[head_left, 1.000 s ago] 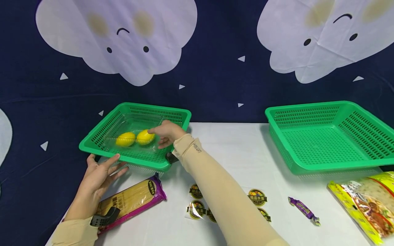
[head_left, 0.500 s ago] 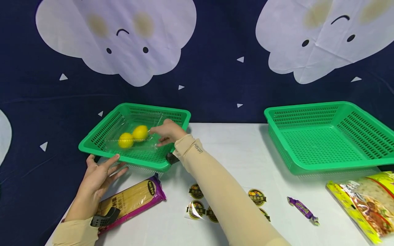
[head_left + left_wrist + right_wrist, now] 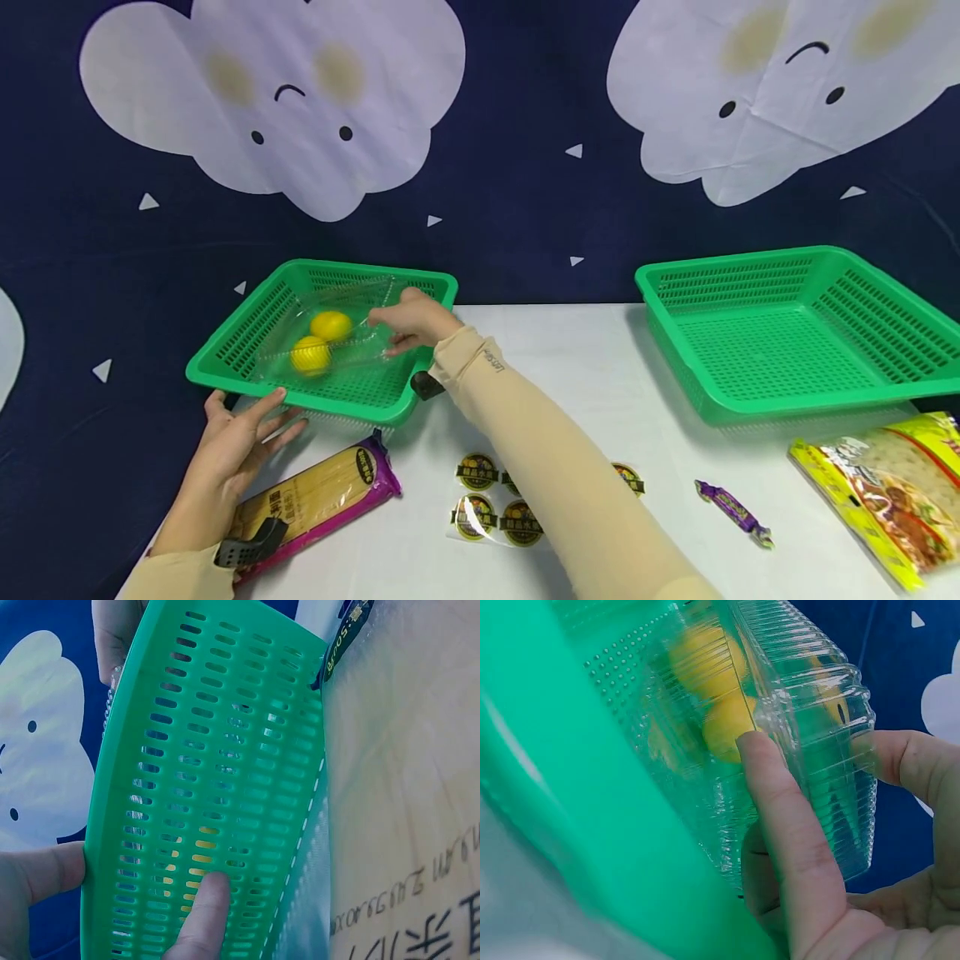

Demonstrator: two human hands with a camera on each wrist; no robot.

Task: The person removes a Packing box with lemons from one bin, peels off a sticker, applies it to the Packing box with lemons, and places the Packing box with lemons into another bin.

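My right hand (image 3: 412,321) pinches the right side of a clear plastic clamshell container (image 3: 821,761), thumb on one face and fingers on the other in the right wrist view. Two yellow lemons (image 3: 331,326) lie together inside it. The container sits tilted within the left green basket (image 3: 390,408). My left hand (image 3: 232,442) is at that basket's front left, fingers spread. In the left wrist view one digit meets the rim and a straight finger (image 3: 206,919) touches the slotted outer wall. A purple-edged noodle pack (image 3: 318,500) lies beside the left wrist.
A second green basket (image 3: 780,358) stands at the right with bare mesh inside. Fruit stickers (image 3: 521,523) on a clear sheet lie partly under the right forearm. A purple wrapped candy (image 3: 733,512) and a yellow food bag (image 3: 892,500) lie on the right.
The lemons have shifted inside the container, the right one moving left and back, as the container tilts. My right hand keeps its pinch. The left hand stays at the basket. The view drifts slightly.
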